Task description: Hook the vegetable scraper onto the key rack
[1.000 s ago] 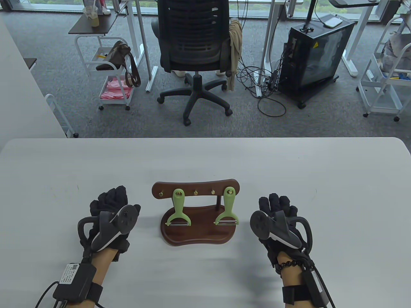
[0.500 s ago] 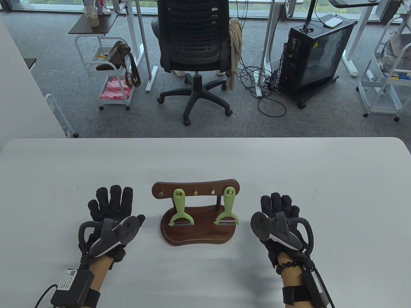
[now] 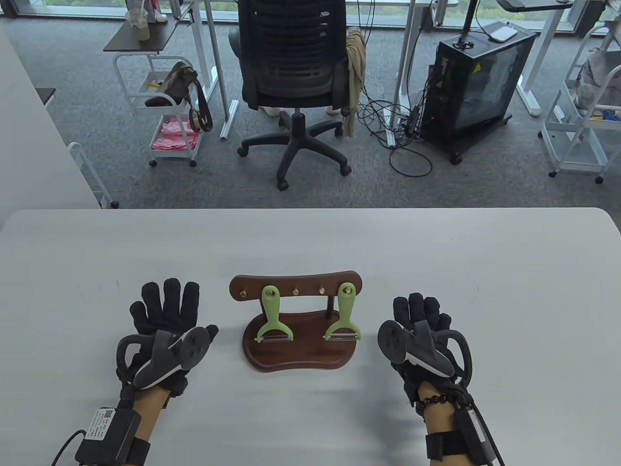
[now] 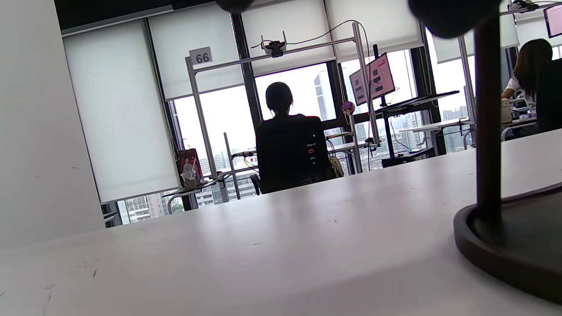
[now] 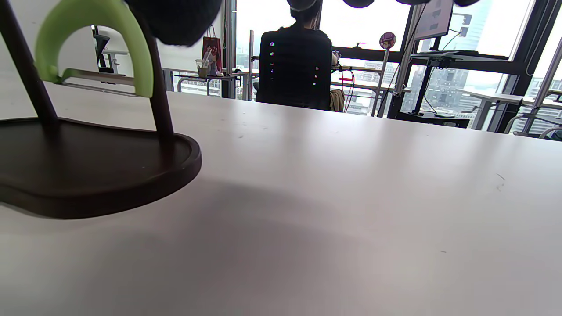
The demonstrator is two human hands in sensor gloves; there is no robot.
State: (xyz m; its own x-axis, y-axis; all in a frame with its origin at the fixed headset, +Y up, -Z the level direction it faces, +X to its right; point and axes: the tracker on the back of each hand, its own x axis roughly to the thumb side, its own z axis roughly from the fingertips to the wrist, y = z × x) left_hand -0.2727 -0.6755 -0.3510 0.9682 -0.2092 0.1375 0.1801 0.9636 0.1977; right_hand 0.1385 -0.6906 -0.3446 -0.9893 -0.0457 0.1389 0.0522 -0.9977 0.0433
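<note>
My left hand [image 3: 167,318] lies flat on the white bench [image 3: 436,262], fingers spread, holding nothing. My right hand [image 3: 422,325] rests likewise, empty, fingers extended. Between them stands the dark wooden key rack [image 3: 296,286]; two light-green Y-shaped vegetable scrapers hang from its brass hooks, one left [image 3: 271,315], one right [image 3: 345,313].
</note>
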